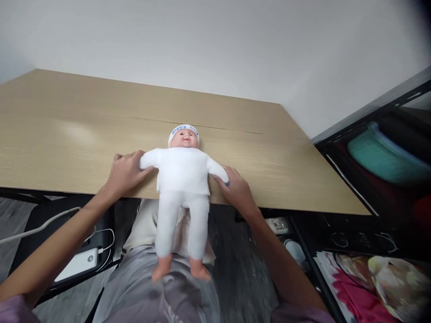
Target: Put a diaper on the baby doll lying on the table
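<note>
A baby doll (183, 170) in a white top, white trousers and a white headband with blue lettering lies face up. Its head and torso rest on the wooden table (84, 134), while the legs extend past the front edge over my lap. My left hand (128, 172) grips the doll's arm on the left side at its end, thumb below and fingers above. The other sleeve end, with a small blue patch, is held by my right hand (236, 187). Both doll arms are stretched outward, and its own hands are hidden.
A white power bank (77, 264) with a cable lies on a black surface at lower left. To the right stands a black shelf with a teal basin (387, 154), a pink cloth (360, 296) and a plastic bag (400, 282). A pale wall rises behind the table.
</note>
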`<state>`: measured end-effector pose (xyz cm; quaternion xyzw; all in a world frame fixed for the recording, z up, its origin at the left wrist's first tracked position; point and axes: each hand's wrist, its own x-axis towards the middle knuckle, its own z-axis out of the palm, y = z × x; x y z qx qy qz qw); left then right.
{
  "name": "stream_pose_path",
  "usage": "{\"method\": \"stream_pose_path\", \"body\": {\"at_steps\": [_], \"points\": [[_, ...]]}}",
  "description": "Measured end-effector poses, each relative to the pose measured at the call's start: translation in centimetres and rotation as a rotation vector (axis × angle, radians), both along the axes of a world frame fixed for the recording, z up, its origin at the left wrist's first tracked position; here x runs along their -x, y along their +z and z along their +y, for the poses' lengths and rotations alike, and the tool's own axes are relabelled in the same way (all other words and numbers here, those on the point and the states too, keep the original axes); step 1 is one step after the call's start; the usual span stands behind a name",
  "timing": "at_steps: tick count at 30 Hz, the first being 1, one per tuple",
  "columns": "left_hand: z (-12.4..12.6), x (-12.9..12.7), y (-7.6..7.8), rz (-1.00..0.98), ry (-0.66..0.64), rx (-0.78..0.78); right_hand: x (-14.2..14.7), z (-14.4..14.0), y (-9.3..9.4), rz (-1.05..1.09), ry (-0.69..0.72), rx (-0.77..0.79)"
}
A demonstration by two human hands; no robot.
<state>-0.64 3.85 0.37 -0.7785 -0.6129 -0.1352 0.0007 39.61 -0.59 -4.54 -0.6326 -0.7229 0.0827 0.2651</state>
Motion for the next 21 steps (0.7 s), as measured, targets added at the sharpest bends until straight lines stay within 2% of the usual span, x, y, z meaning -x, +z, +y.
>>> {"method": "stream_pose_path", "body": {"at_steps": [4, 9, 14, 21], "points": [[6.5, 0.0, -0.9, -0.055, -0.012, -0.015, 0.3, 6.4, -0.5, -0.072, -0.014, -0.037], [13.6, -0.3, -2.7, -0.083, -0.007, -0.069, 1.1, 13.5, -1.4, -0.125, -0.096, -0.119], [19.2, -0.4, -3.7, -0.098, -0.022, -0.136, 1.1, 19.2, -2.2, -0.135, -0.147, -0.167], [25.4, -0.5, -4.1, -0.105, -0.025, -0.170, 0.3, 25.5, -2.5, -0.156, -0.124, -0.179]]}}
